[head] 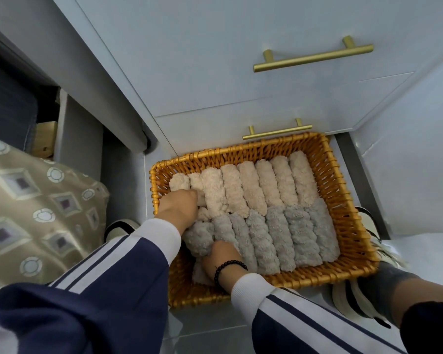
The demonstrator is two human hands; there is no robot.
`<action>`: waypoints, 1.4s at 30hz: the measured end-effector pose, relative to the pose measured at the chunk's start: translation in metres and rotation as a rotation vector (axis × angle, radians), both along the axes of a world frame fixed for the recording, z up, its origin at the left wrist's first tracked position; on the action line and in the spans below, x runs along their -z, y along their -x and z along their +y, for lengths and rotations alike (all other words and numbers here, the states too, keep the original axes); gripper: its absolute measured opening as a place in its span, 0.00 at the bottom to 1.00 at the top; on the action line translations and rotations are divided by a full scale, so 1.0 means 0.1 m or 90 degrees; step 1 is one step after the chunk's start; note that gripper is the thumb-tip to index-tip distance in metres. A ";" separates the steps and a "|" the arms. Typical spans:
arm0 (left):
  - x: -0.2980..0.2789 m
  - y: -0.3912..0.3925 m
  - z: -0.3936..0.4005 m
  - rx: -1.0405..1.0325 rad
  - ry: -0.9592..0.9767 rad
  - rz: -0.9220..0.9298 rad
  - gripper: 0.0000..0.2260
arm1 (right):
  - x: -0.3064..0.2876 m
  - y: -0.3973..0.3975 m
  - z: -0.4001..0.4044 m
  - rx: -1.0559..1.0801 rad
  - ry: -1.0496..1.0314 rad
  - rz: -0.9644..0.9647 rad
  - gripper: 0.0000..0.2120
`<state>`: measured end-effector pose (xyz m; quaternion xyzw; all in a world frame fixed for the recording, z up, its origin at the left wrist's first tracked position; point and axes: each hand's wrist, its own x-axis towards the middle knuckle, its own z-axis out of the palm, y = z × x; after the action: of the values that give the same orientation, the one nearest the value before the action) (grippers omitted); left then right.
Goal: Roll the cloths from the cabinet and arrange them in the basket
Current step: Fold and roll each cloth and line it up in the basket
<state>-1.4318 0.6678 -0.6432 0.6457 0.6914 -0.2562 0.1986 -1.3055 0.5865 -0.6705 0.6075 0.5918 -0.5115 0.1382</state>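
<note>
Now both hands are tucking rolls at the basket's left end: the left hand [180, 204] is pressing curled fingers onto a fluffy beige rolled cloth [197, 186], the right hand [221, 256] is gripping a fluffy grey rolled cloth [198, 238], long axes running front to back in the orange woven wicker basket [343, 190].

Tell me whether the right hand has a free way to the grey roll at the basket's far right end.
Probably yes: the right hand rests on the leftmost grey rolls, and nothing stands above the row between it and the rightmost grey roll.

Pale drawers [215, 72] (brass handles [313, 57]), patterned cushion [36, 213]
</note>
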 end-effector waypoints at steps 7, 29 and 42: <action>-0.24 -0.10 -0.18 -0.381 0.121 -0.126 0.16 | -0.02 0.03 -0.01 0.007 0.000 -0.007 0.13; 0.34 -0.22 -0.25 -0.620 0.122 -0.334 0.18 | 0.23 0.02 0.00 -0.248 -0.076 -0.037 0.22; 0.28 -0.15 -0.13 -0.498 0.323 -0.276 0.17 | 0.25 -0.03 -0.02 -0.219 -0.076 -0.017 0.18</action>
<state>-1.4165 0.6549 -0.6712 0.3082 0.7403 -0.1827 0.5689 -1.3021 0.5847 -0.6953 0.5110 0.7147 -0.4360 0.1950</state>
